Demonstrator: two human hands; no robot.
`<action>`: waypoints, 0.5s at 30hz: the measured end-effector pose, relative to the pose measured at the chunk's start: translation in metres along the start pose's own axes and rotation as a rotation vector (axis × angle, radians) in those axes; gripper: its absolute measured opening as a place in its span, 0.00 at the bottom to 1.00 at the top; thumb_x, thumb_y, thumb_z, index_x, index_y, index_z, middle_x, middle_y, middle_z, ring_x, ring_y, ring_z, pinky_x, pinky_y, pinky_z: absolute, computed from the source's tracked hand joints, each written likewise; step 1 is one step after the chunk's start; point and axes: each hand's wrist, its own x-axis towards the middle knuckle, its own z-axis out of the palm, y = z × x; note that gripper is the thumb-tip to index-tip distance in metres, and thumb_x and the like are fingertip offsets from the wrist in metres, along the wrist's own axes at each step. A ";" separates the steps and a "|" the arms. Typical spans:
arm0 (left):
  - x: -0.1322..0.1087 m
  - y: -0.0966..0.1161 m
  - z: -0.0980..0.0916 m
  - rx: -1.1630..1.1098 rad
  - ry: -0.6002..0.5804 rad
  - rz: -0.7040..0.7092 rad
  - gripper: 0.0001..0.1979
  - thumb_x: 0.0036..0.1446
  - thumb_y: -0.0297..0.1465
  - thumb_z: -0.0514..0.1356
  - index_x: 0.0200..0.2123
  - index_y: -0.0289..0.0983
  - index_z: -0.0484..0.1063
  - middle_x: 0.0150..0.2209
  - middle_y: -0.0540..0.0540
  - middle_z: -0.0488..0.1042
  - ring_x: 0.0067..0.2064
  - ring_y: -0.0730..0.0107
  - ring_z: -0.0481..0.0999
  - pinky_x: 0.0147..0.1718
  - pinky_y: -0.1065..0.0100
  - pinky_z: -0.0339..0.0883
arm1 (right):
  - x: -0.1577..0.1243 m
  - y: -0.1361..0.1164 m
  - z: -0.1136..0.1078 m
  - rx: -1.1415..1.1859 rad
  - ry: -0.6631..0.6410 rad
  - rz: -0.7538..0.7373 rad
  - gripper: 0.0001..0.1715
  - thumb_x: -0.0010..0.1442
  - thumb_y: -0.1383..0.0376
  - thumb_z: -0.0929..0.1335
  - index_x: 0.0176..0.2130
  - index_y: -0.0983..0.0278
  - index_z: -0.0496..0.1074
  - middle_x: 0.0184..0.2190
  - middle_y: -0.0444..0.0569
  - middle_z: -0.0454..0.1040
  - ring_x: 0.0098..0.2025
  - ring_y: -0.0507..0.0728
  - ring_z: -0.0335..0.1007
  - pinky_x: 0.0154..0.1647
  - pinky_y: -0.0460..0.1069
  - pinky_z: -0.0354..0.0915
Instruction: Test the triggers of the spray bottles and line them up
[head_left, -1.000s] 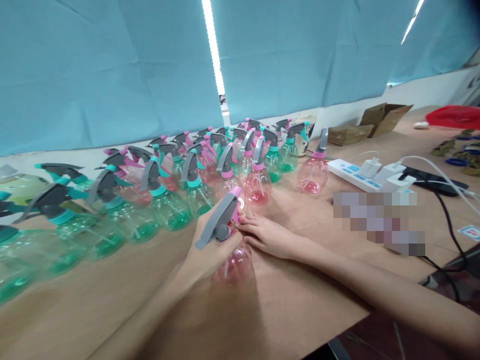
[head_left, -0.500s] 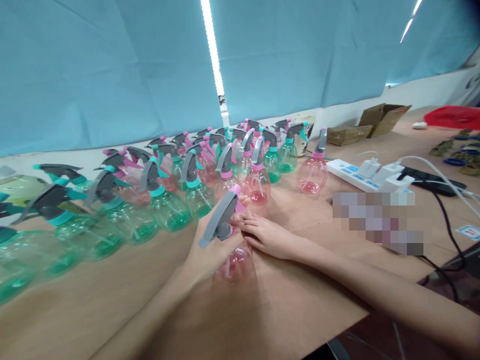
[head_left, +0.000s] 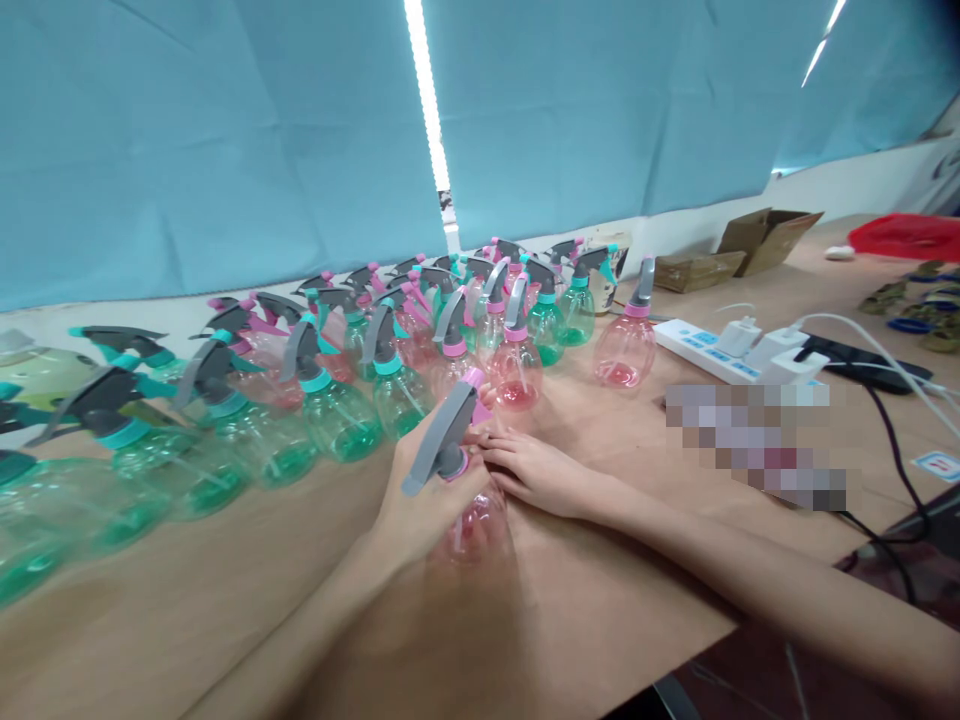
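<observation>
A pink spray bottle (head_left: 474, 530) with a grey and pink trigger head (head_left: 444, 440) stands on the brown table in front of me. My left hand (head_left: 420, 490) is wrapped around its neck, just under the head, thumb across the near side. From the right, my right hand (head_left: 529, 472) grips the same bottle at the neck and upper body. Its fingertips are partly hidden behind the bottle and my left hand. Just beyond stand another pink spray bottle (head_left: 517, 378) and a green spray bottle (head_left: 345, 420).
Several green and pink spray bottles fill the left and back. One pink bottle (head_left: 624, 350) stands apart at right. Beyond it are a white power strip (head_left: 697, 348) with chargers and cables, a cardboard box (head_left: 765, 243), and a red bag (head_left: 904, 237). The table's edge runs lower right.
The trigger head of the held bottle has shifted very slightly to the right with my left hand. Both hands keep their hold, and the other bottles stay in place.
</observation>
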 end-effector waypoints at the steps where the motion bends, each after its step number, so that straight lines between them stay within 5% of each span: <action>1: 0.000 0.000 0.000 0.005 0.005 0.005 0.16 0.44 0.27 0.59 0.39 0.42 0.72 0.30 0.49 0.77 0.31 0.62 0.76 0.28 0.64 0.70 | 0.000 0.000 0.000 -0.003 0.000 -0.003 0.18 0.68 0.66 0.61 0.55 0.64 0.68 0.60 0.54 0.67 0.64 0.60 0.58 0.64 0.59 0.58; 15: 0.000 0.005 -0.003 0.195 0.053 0.213 0.04 0.44 0.26 0.54 0.25 0.41 0.60 0.22 0.54 0.59 0.24 0.71 0.60 0.23 0.69 0.57 | -0.001 0.004 0.005 -0.035 0.004 0.004 0.20 0.68 0.66 0.60 0.57 0.65 0.67 0.57 0.55 0.70 0.61 0.60 0.63 0.64 0.59 0.56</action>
